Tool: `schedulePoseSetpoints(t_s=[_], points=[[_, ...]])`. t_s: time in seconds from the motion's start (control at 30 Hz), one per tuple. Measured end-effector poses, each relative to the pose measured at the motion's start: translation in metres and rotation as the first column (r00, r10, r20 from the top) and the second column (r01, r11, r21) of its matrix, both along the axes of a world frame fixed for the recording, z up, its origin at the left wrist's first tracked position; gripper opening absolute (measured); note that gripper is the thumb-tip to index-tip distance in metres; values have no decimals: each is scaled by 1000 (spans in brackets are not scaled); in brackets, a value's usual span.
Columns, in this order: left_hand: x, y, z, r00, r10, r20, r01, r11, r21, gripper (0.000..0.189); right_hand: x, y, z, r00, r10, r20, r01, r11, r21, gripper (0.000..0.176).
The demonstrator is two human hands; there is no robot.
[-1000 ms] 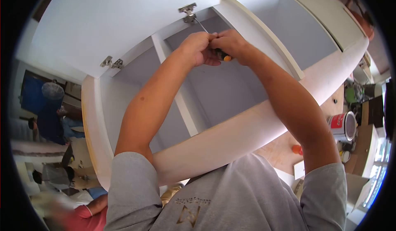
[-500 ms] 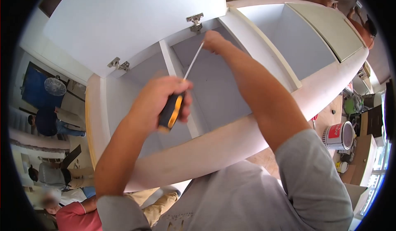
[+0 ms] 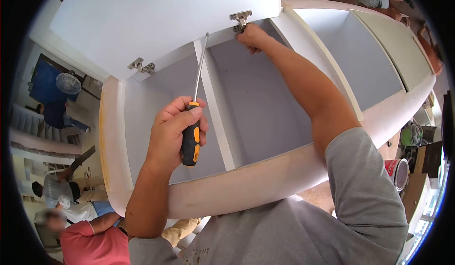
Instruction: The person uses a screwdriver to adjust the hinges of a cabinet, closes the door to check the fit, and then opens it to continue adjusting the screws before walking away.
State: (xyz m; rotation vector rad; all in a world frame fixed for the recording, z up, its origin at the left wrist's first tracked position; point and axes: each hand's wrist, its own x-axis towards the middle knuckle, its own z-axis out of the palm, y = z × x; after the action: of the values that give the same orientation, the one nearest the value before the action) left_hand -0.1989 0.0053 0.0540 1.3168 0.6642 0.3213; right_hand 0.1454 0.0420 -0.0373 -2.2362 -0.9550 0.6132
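My left hand (image 3: 177,130) is wrapped round the black-and-orange handle of a screwdriver (image 3: 191,144). The metal shaft points up and away, its tip in front of the lower part of the raised white door (image 3: 156,23). At the far edge of the cabinet (image 3: 241,182), my right hand (image 3: 254,37) has its fingers bent together against a metal hinge (image 3: 241,21). Whatever those fingers pinch, if anything, is hidden. A second hinge (image 3: 141,66) joins the door to the cabinet farther left. Between the two compartments runs a white divider (image 3: 215,116).
To the right are an open compartment (image 3: 360,52) and a pale panel (image 3: 395,47). A paint can (image 3: 397,174) stands at lower right. A person in a red shirt (image 3: 95,241) is close at lower left; other people are in the background, left and upper right.
The screwdriver has swung away from my right hand, and its shaft now stands more upright. My right hand has come up against the hinge. The view has shifted a little.
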Motion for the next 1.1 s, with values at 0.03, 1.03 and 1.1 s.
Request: schedulePoseSetpoints(t_s=[0.03, 1.03, 1.1], points=[[-1, 2, -3, 1000, -11, -5, 11, 1000, 12, 19, -1, 1, 2, 1000, -1, 15, 1, 1000, -13, 36], [50, -26, 2, 952, -272, -140, 285, 955, 85, 26, -93, -122, 72, 975, 86, -202, -121, 979, -165, 48], [86, -29, -9, 916, -356, -188, 367, 930, 28, 23, -122, -159, 80, 905, 50, -421, -46, 999, 19, 50]])
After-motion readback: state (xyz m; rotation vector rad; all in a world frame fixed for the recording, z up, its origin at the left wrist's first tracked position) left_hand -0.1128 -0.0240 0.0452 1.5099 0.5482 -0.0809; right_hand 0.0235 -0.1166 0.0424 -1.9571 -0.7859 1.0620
